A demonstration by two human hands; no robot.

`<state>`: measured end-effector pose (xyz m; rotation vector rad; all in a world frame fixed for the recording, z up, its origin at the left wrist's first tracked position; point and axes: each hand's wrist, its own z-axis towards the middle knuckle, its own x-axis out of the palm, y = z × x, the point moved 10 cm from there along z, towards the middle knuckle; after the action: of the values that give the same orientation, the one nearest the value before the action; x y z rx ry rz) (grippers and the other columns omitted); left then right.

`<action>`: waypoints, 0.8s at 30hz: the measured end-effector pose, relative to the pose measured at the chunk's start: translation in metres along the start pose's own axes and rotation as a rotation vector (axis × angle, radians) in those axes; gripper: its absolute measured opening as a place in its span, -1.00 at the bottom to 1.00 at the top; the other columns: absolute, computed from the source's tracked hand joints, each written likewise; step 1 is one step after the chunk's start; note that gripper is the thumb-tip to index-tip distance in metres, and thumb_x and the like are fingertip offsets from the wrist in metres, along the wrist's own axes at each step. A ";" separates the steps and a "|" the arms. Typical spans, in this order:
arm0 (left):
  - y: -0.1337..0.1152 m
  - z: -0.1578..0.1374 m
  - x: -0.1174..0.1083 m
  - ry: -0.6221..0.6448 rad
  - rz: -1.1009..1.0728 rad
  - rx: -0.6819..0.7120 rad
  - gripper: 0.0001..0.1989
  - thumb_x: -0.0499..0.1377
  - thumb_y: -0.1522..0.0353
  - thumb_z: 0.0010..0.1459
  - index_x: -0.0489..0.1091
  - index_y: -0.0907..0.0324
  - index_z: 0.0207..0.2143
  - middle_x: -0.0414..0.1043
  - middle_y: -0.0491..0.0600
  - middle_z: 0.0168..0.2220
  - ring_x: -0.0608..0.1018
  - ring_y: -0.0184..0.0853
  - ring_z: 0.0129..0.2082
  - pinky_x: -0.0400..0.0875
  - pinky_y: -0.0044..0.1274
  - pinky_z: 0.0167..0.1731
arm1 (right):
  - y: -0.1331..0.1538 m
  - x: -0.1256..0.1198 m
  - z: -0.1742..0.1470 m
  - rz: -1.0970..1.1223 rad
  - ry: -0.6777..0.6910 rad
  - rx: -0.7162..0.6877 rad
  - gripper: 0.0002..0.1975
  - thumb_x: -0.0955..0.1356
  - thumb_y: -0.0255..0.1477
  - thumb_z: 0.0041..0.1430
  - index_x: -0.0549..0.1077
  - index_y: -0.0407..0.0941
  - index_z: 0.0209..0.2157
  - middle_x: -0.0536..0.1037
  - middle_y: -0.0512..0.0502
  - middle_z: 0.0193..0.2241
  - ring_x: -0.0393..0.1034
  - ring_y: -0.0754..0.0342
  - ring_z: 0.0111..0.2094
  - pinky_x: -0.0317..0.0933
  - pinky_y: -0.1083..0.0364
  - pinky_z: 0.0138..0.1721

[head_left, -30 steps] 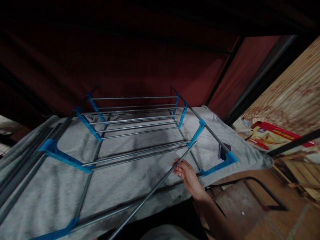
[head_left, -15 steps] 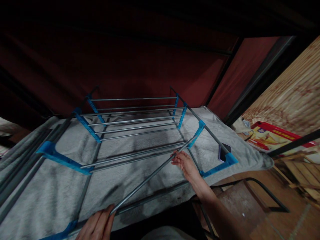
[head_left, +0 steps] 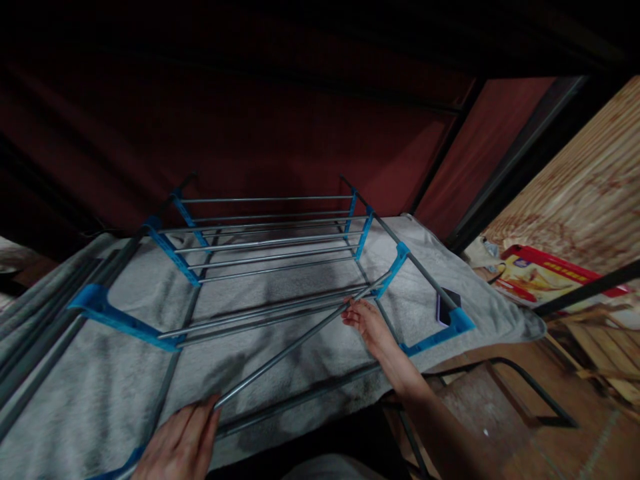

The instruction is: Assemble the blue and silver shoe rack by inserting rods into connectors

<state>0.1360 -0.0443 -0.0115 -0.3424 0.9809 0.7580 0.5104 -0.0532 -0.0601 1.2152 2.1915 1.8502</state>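
A thin metal tube (head_left: 285, 353) slants across the front of a rack frame, held by both hands. Its near end sits in my left hand (head_left: 180, 437), whose fingers are closed round it at the lower left. Further up, my right hand (head_left: 367, 323) pinches the tube near its far end, which lies by a blue plastic bracket (head_left: 393, 270). More tubes (head_left: 270, 310) span between this side and the left blue bracket (head_left: 130, 325). Whether the far tip is seated in the bracket, I cannot tell. The rack's grey side pole (head_left: 425, 273) runs through the right brackets.
Grey cloth (head_left: 300, 280) covers the surface under the rack. A phone (head_left: 447, 307) lies on it at the right. Loose poles (head_left: 45, 320) lie at the left. A red and yellow box (head_left: 545, 277) and a dark metal-framed chair (head_left: 490, 407) are on the right.
My left hand has moved slightly up and left with the near end of the tube, so the tube lies a little flatter. The right hand has barely moved.
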 end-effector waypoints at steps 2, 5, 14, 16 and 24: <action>0.000 0.010 -0.006 -0.007 0.009 -0.015 -0.66 -0.14 0.36 0.40 0.40 0.20 -0.05 0.55 0.06 -0.23 0.52 -0.17 -0.26 0.35 -0.38 -0.19 | 0.001 0.002 0.000 0.011 0.013 0.002 -0.68 0.55 -0.26 -0.14 0.55 -0.11 -0.34 0.53 0.03 -0.50 0.45 0.10 -0.41 0.33 0.11 -0.32; 0.001 0.023 -0.012 -0.031 0.025 -0.034 -0.73 -0.04 0.32 0.39 0.38 0.21 -0.02 0.51 0.05 -0.28 0.49 -0.18 -0.32 0.32 -0.38 -0.22 | 0.002 0.005 0.002 0.023 0.034 0.005 -0.68 0.55 -0.26 -0.11 0.55 -0.11 -0.31 0.55 0.01 -0.48 0.47 0.10 -0.39 0.34 0.11 -0.30; 0.006 0.055 -0.012 0.014 0.135 -0.098 -0.66 0.05 0.57 0.25 0.42 0.29 0.04 0.50 0.08 -0.22 0.48 -0.18 -0.26 0.32 -0.38 -0.19 | -0.001 -0.004 -0.005 -0.093 0.060 0.034 -0.71 0.53 -0.31 -0.09 0.56 -0.08 -0.28 0.65 -0.09 -0.27 0.50 0.08 -0.32 0.35 0.11 -0.24; 0.011 0.063 -0.013 0.037 0.130 -0.134 -0.65 0.06 0.57 0.24 0.44 0.29 0.04 0.50 0.09 -0.22 0.48 -0.17 -0.25 0.33 -0.38 -0.18 | -0.003 -0.011 -0.006 -0.142 0.042 0.041 -0.68 0.54 -0.30 -0.09 0.58 -0.08 -0.25 0.65 -0.10 -0.26 0.51 0.07 -0.30 0.36 0.11 -0.24; 0.032 0.098 -0.010 0.061 0.115 -0.177 -0.61 0.02 0.57 0.25 0.46 0.26 0.07 0.50 0.12 -0.18 0.47 -0.13 -0.17 0.34 -0.32 -0.06 | 0.008 -0.014 -0.008 -0.329 0.059 -0.079 -0.65 0.54 -0.18 -0.06 0.61 -0.07 -0.26 0.64 -0.13 -0.26 0.50 0.01 -0.27 0.39 0.07 -0.23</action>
<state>0.1706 0.0311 0.0509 -0.4682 0.9996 0.9465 0.5208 -0.0675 -0.0571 0.7408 2.1638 1.8340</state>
